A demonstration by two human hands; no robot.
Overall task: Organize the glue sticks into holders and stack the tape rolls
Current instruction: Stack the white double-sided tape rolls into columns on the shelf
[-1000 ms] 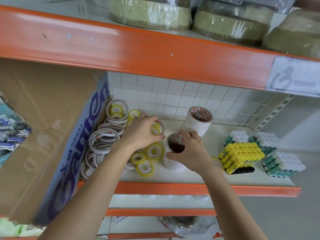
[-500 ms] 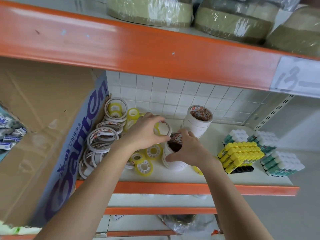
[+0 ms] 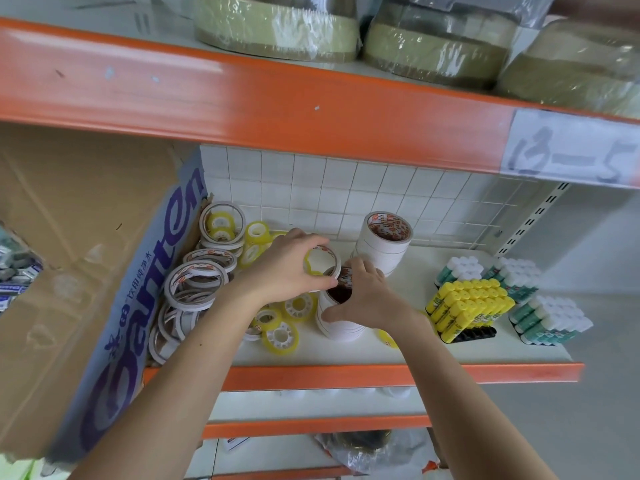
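My left hand grips a thin white tape roll and holds it tilted just above the front stack of white tape rolls. My right hand curls round the top of that stack, thumb on its side. A second white stack stands behind. Loose white rolls and small yellow tape rolls lie at the left. Yellow glue sticks sit in a black holder, with green-and-white glue sticks beside and behind them.
A cardboard box with purple lettering leans at the shelf's left. An orange beam runs overhead, with wrapped large rolls on the upper shelf. A white wire grid backs the shelf.
My left hand has carried the thin white roll rightwards from the loose pile to just above the front stack. My right hand stayed on the stack.
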